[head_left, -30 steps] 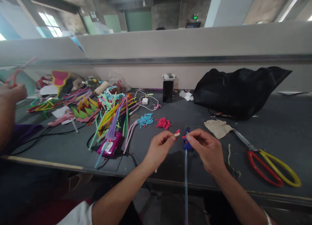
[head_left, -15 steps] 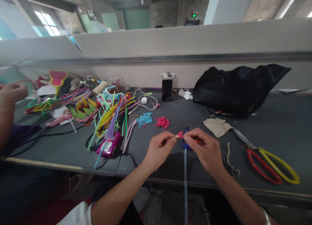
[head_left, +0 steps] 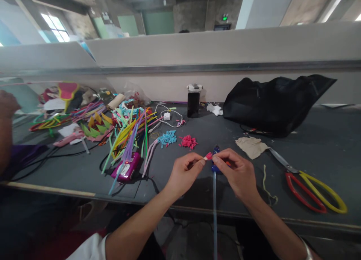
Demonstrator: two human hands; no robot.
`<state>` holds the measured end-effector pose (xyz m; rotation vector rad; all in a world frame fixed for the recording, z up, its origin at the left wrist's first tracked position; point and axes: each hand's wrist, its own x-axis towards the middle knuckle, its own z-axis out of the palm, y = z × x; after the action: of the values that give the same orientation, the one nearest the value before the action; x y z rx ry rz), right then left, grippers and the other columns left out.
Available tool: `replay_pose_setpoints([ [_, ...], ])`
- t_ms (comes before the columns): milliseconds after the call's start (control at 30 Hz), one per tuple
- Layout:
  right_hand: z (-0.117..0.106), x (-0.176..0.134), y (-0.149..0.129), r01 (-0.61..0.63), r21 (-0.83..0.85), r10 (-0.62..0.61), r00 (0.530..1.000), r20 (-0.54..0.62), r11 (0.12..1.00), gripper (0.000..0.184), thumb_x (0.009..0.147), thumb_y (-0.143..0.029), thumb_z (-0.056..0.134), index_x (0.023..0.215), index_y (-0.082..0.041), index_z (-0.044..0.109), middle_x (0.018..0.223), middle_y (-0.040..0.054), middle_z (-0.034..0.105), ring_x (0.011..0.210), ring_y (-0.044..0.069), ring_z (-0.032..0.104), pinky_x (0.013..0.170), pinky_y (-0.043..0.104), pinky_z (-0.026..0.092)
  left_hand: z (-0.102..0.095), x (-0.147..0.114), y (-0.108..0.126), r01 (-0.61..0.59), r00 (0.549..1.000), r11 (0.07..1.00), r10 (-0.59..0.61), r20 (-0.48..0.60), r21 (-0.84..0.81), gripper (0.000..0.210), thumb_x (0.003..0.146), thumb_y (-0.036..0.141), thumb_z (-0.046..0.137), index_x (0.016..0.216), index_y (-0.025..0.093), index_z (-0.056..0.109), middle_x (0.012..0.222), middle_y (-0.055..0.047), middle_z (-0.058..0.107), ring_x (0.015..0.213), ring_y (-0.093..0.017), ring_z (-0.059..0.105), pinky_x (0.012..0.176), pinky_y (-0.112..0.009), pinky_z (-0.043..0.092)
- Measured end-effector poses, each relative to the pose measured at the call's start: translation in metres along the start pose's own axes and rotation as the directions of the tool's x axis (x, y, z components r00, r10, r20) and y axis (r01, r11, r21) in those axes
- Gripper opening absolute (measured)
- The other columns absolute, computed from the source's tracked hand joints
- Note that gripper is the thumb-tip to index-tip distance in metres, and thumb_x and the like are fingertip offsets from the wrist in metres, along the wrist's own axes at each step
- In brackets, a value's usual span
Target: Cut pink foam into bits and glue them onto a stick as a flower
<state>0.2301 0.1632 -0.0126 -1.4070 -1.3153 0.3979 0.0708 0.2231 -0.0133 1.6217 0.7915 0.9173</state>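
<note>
Between thumb and finger, my left hand (head_left: 186,173) pinches the pale end of a small pink piece (head_left: 208,156). My right hand (head_left: 237,171) is also closed in a pinch, its fingertips at the piece's pink end. Partly hidden by the right hand, a blue glue gun (head_left: 216,166) lies on the table, and a long translucent glue stick (head_left: 214,211) runs from it past the table's edge. Just beyond my hands are a heap of small pink pieces (head_left: 188,141) and a heap of small blue pieces (head_left: 167,138).
Large scissors (head_left: 307,188) with red and yellow handles lie at right beside a beige cloth scrap (head_left: 252,146). Behind them sits a black bag (head_left: 270,106). Fuzzy coloured stems (head_left: 126,136) cover a purple device (head_left: 130,170) at left. Another person's hand (head_left: 8,104) is at far left.
My two hands stay almost where they were, with the pink piece turned slightly between them. At far left, the other person's hand has moved outward to the left.
</note>
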Motion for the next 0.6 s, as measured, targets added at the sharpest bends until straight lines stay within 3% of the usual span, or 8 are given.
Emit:
replay_pose_setpoints([
  [600, 0.0037, -0.0015, -0.0011, -0.021, -0.024, 0.020, 1.000, -0.012, 1.000, 0.016, 0.086, -0.033, 0.062, 0.075, -0.022, 0.067, 0.073, -0.0018, 0.064, 0.070, 0.013, 0.058, 0.068, 0.027, 0.042, -0.0004, -0.0001, 0.0006, -0.003, 1.000, 1.000, 0.003, 0.027, 0.002, 0.021, 0.084, 0.033, 0.060, 0.080, 0.014, 0.068, 0.065, 0.001, 0.053, 0.061, -0.011, 0.041, 0.057, -0.023, 0.032],
])
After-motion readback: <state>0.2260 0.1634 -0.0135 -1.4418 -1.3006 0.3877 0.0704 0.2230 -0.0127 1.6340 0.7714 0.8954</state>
